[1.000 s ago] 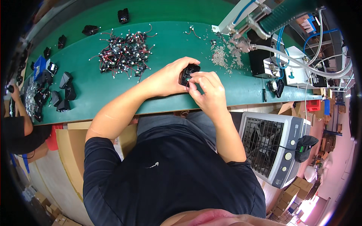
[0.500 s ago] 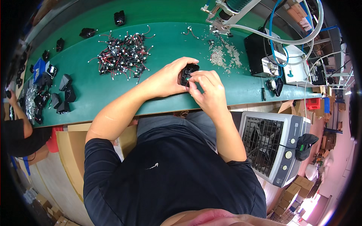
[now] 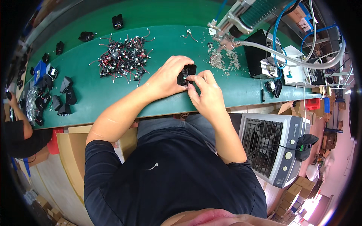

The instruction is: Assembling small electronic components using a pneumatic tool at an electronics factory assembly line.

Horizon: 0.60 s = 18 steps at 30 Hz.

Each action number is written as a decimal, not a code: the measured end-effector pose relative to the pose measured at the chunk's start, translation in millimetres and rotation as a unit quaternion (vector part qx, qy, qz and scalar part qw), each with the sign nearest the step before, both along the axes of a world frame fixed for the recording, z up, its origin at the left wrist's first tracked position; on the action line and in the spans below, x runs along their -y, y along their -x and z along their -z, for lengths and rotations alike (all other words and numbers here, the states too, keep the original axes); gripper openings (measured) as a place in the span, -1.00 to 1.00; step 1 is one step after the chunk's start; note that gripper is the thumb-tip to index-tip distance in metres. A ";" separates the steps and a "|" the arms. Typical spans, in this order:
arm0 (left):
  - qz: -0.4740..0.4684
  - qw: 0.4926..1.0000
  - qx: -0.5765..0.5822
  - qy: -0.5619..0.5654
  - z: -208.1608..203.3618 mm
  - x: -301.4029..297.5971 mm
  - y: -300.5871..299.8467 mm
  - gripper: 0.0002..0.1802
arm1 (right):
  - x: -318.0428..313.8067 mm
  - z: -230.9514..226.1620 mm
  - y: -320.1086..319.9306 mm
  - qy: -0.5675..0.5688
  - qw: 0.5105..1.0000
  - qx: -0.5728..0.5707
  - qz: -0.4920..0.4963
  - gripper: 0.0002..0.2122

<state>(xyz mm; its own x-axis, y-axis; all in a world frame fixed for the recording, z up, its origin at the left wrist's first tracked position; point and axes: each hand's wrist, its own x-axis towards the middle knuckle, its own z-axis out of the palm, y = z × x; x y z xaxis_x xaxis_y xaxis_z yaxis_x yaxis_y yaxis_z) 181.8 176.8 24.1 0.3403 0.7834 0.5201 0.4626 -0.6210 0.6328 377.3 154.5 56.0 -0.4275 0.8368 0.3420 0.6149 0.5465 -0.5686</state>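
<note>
My left hand is wrapped round a small open black plastic housing, held above the near part of the green table. Small parts show inside the housing, too fine to make out. My right hand works at the housing's right side. Its index fingertip presses into the open inside, and its thumb rests by the lower rim, a little apart from the index finger. Left of my hands lies a heap of small black parts with red and black wires and white connectors.
Small metal screws lie scattered at the back right under a jointed tool arm with hoses. Black machine box and a screwdriver are further right. Black housings stand at left, near another person's arm.
My right thumb and index finger have come apart, and the index finger now presses inside the housing. The tool arm at the back has swung right and nearer.
</note>
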 end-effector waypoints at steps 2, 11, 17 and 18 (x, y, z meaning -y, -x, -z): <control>0.012 1.000 0.009 0.004 1.9 -0.1 1.0 -0.14 | 1.1 -4.3 -1.0 0.039 0.999 -0.009 -0.001 -0.82; 0.001 0.998 0.044 0.052 -9.7 2.8 -0.3 -0.12 | -2.9 -62.8 -21.4 -0.240 0.958 -0.143 0.060 -0.67; -0.038 0.998 0.037 0.024 -1.7 1.2 3.1 -0.30 | -83.0 -173.1 -6.0 -0.203 0.930 -0.280 0.125 -0.40; -0.042 0.998 0.033 0.025 1.8 -0.6 2.2 -0.33 | -80.0 -199.7 13.3 -0.082 0.904 -0.397 0.137 -0.41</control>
